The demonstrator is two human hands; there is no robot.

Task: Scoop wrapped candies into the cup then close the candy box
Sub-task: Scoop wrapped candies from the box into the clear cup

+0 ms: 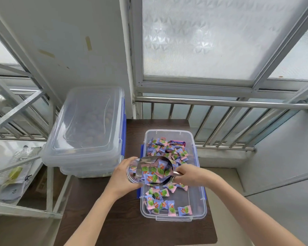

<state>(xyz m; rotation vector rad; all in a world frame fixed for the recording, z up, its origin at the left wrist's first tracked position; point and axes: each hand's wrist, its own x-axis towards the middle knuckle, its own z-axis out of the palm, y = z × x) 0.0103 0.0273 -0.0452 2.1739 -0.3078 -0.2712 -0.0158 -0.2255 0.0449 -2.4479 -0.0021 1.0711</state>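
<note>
Candies (156, 172) heaped in a metal scoop (156, 167), tipped toward a clear cup (132, 172) over the open candy box (199, 197).

Scoop handle pinched in the right hand (188, 175), fingers (180, 170) clenched round it; cup gripped in the left hand (122, 178), tilted with its mouth at the scoop's lip, a few wrapped sweets already inside. More loose in the box, thick at the far end, scattered at the near end. Box on the dark bench (96, 210), lid off. Stacked lidded containers (85, 128) just left of it; railing (220, 103) and frosted window (203, 41) beyond.
</note>
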